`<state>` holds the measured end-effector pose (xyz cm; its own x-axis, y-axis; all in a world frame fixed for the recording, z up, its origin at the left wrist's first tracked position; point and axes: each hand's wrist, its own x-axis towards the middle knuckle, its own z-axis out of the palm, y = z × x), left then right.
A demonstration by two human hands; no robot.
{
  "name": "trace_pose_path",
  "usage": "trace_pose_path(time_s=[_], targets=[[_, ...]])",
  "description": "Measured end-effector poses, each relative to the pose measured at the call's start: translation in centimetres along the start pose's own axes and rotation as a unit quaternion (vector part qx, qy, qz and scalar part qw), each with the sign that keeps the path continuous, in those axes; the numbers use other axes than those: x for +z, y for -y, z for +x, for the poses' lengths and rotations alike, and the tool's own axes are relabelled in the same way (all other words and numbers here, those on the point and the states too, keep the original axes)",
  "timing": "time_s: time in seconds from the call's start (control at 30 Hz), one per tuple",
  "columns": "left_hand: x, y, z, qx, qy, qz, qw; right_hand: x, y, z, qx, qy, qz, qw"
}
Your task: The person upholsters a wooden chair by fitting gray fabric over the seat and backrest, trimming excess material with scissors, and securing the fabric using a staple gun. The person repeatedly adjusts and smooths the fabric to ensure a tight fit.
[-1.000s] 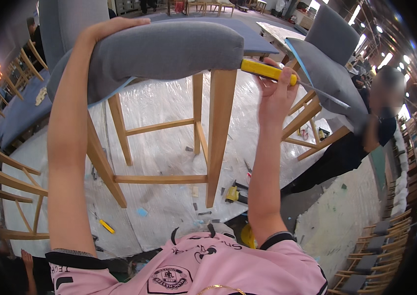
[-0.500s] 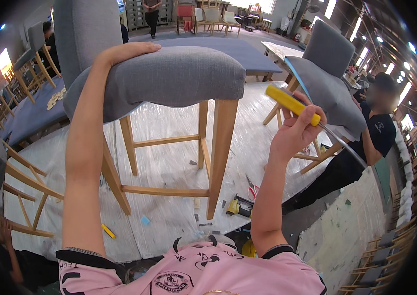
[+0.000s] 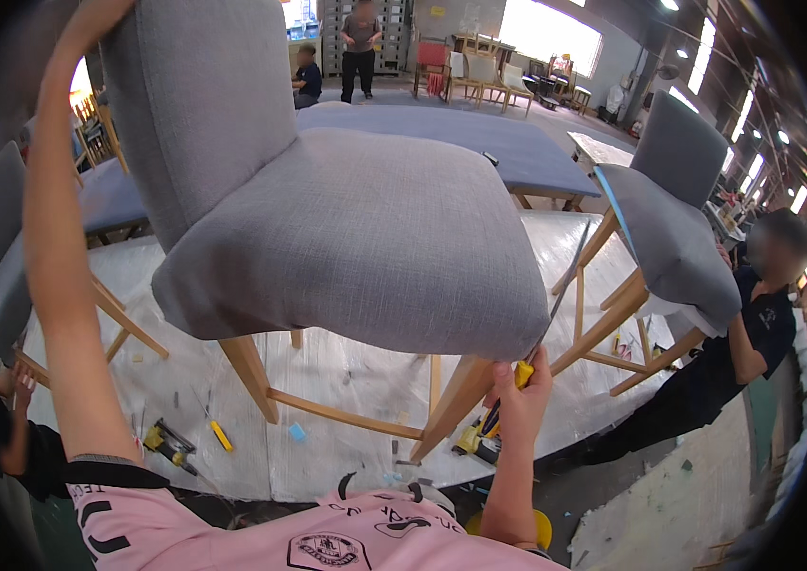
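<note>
A tall chair with a grey fabric seat (image 3: 356,247), grey backrest (image 3: 208,105) and wooden legs (image 3: 456,409) stands upright before me. My left hand (image 3: 103,13) reaches up to the top of the backrest at the upper left; its fingers are cut off or hidden. Low at the seat's front right corner, my right hand (image 3: 524,392) is closed around a screwdriver (image 3: 523,373) with a yellow and dark handle. Its long, thin metal shaft points up along the seat's right side.
Around the chair, a film-covered surface (image 3: 260,466) carries a staple gun (image 3: 170,444), a yellow utility knife (image 3: 220,435) and a blue scrap (image 3: 297,433). At right, a co-worker (image 3: 765,333) handles another grey chair (image 3: 675,224). Behind is a blue-topped table (image 3: 441,138).
My left hand has gone from the seat up to the backrest's top. My right hand has lowered to the seat corner, turning the screwdriver's shaft upward. The view has shifted, showing more seat top.
</note>
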<state>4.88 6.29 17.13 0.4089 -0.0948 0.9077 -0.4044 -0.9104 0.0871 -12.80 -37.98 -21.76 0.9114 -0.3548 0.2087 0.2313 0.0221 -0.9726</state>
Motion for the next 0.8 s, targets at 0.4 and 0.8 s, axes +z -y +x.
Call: trace_pose_path(time_s=[0.4, 0.8], targets=[[-4.1, 3.6, -1.7, 0.055, 0.026, -0.169, 0.984, 0.9, -0.1, 0.5, -0.073, -0.036, -0.051, 0.995], [-12.6, -11.4, -12.4, 0.011, -0.113, -0.027, 0.993, -3.1, -2.2, 7.1, -0.041, 0.062, 0.001, 0.997]])
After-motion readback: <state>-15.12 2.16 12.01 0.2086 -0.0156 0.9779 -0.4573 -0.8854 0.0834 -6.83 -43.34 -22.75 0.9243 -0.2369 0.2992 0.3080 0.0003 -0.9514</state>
